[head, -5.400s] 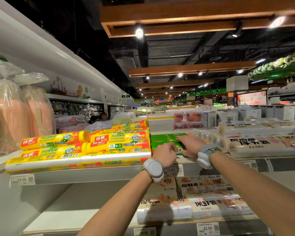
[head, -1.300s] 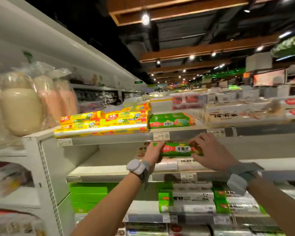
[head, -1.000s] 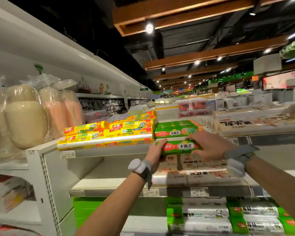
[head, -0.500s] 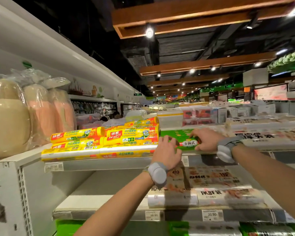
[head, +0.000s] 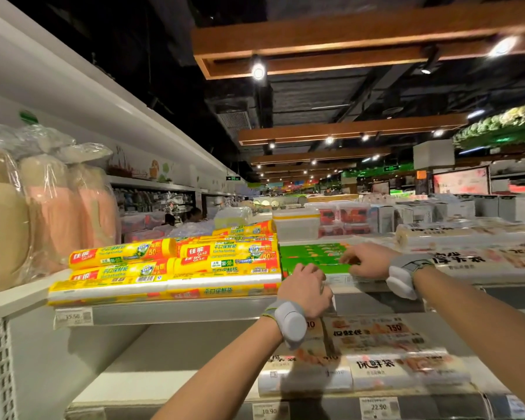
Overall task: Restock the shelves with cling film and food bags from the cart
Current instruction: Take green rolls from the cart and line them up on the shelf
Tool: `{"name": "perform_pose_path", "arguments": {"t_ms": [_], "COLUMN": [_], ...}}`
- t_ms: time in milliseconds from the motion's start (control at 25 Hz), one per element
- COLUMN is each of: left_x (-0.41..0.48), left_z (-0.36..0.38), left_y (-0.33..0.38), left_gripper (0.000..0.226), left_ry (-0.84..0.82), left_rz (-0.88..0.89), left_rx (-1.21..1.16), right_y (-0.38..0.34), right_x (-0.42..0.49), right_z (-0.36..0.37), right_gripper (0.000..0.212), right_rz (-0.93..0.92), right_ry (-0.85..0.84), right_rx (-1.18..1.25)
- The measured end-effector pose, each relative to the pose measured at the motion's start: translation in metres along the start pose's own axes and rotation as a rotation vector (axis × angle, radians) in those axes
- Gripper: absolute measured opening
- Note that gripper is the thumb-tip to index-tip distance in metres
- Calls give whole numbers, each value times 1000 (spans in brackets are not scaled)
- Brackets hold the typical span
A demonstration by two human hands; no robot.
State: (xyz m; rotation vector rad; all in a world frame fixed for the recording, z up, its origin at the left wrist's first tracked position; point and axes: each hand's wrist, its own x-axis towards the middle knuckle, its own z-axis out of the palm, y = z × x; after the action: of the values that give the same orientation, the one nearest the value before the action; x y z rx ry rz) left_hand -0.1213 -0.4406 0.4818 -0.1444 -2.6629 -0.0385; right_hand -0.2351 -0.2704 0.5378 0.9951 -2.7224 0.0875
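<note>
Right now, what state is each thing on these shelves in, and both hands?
Green flat boxes, lying stacked on the top shelf, both hands on them.
Yellow food-bag rolls, lying stacked, left of the green boxes.
White printed rolls, lying on the lower shelf.
Left hand, fingers curled at the green boxes' front; grip unclear.
Right hand, fingers bent onto the top box; grip unclear.

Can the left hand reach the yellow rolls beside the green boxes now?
Probably yes: the left hand is at the green boxes, directly beside the yellow rolls, with nothing between them.
</note>
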Motion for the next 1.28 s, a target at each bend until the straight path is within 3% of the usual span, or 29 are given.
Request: {"name": "perform_pose_path", "arguments": {"t_ms": [240, 400, 880, 1280], "left_x": [0, 1, 1, 2], "left_z": [1, 6, 12, 12], "left_y": [-2, -5, -5, -4], "left_gripper": [41, 44, 50, 43], "left_ry": [80, 98, 156, 104], "left_rz": [-82, -38, -83, -106], "left_rx": [-96, 2, -30, -89], "right_y": [-11, -17, -22, -27], "right_x": [0, 3, 1, -3], "right_z": [12, 14, 21, 24], "right_gripper": [54, 61, 58, 63], "right_rz": [-25, 7, 118, 138], "right_ry": [105, 128, 243, 198], "right_rx": [-73, -59, 127, 64]}}
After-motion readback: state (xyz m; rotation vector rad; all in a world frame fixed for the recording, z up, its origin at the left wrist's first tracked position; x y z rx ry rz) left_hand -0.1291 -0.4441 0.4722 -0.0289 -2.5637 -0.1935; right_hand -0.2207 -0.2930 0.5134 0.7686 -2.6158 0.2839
